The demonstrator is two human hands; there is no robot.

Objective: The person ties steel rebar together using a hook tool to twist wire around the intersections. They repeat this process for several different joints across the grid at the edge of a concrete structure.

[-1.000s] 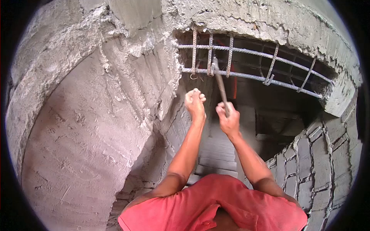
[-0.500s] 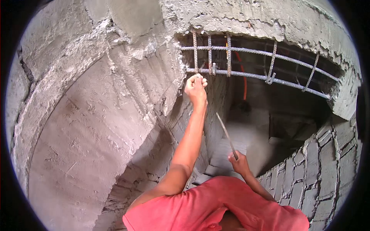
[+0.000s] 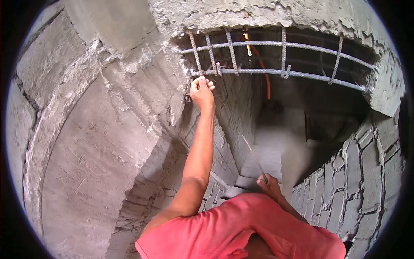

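My left hand [image 3: 202,90] is raised at the lower edge of the rebar grid [image 3: 258,71], fingers pinched together near its left end, beside the rough concrete. Whatever lies between those fingertips is too small to make out. Lower and to the right, my right hand [image 3: 269,184] is wrapped round the lower end of a thin metal rod [image 3: 254,154], which points up and to the left, away from the grid.
Rough concrete [image 3: 276,13] borders the grid above. A curved plastered surface [image 3: 95,155] fills the left side. Brickwork [image 3: 345,190] rises at the lower right. An orange hose [image 3: 268,86] hangs behind the bars, over a dark opening with steps.
The view has shifted, so the grid appears higher and further left. My left hand has moved left with it and stays near the lower bar. My right hand still holds the rod.
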